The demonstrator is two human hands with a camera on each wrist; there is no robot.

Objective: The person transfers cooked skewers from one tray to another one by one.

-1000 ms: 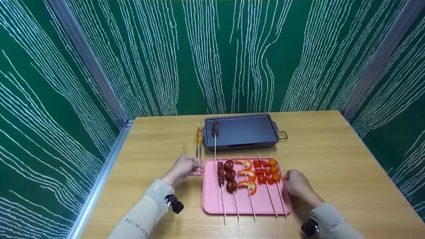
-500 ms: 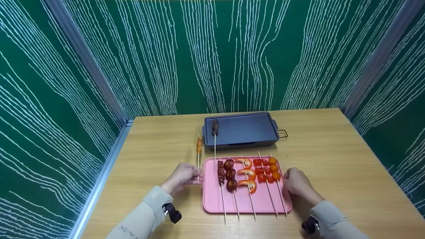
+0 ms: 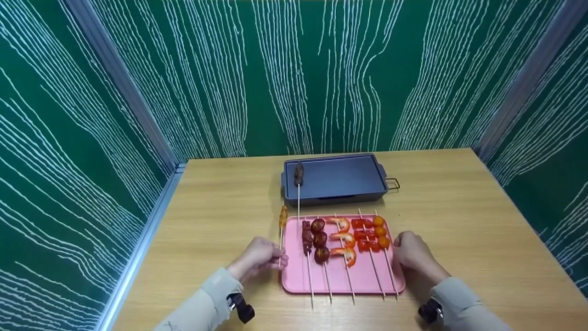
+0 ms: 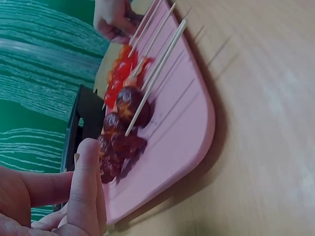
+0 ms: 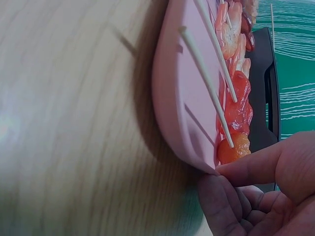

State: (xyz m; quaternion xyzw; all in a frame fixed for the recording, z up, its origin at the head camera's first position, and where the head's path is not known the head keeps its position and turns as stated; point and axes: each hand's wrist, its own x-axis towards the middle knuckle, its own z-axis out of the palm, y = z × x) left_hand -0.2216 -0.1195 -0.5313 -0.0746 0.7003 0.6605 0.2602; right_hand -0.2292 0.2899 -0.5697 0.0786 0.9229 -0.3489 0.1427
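Observation:
My left hand [image 3: 261,256] pinches the lower stick of a skewer with a golden-brown piece [image 3: 283,217], held at the left rim of the pink tray [image 3: 340,282]. My right hand [image 3: 414,252] grips the tray's right edge between thumb and fingers, as the right wrist view shows. Across the tray lie skewers of dark red meat [image 3: 307,236], brown mushrooms [image 3: 320,239], orange shrimp [image 3: 344,240], red pieces [image 3: 366,234] and orange balls [image 3: 380,232]. Their sticks reach over the near rim.
Behind the tray stands a dark grill pan [image 3: 340,177] with a wire handle [image 3: 393,184] at its right. A dark meat skewer [image 3: 298,174] lies in its left part, stick hanging over the front. Patterned green panels [image 3: 321,78] enclose the wooden table [image 3: 220,193].
My left hand has drawn the golden-brown skewer back toward me, from beside the pan to the tray's left edge, and slightly right. My right hand keeps its place on the tray.

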